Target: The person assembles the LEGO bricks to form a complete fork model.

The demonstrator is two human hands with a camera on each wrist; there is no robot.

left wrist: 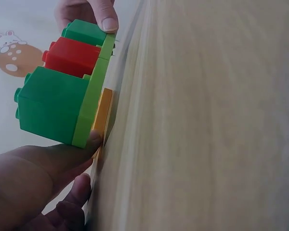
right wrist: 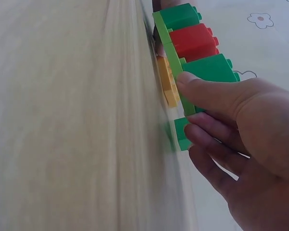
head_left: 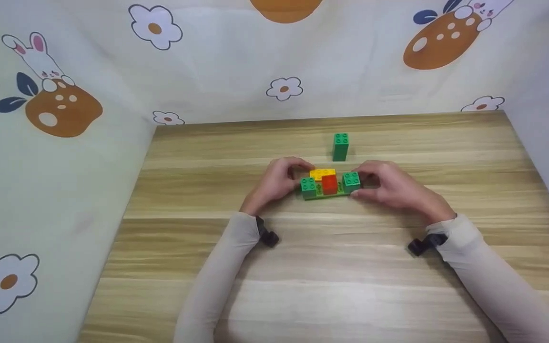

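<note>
My left hand (head_left: 277,183) and right hand (head_left: 391,186) pinch opposite ends of a light green building-block plate (left wrist: 92,103). Three bricks stand on it: a green brick (head_left: 308,188) at the left end, a red brick (head_left: 330,185) in the middle and another green brick (head_left: 351,182) at the right end. Both wrist views show a thumb against the plate's edge. Just behind the plate, a flat yellow brick (head_left: 322,173) lies low by the tabletop; in the left wrist view the plate is raised above its level. The left fingertips are partly hidden behind the bricks.
A tall green block stack (head_left: 340,147) stands upright on the wooden table (head_left: 217,157), beyond the hands. A patterned cloth wall (head_left: 217,71) rises along the table's back edge, with more cloth at the left and right sides. Each wrist carries a small black camera.
</note>
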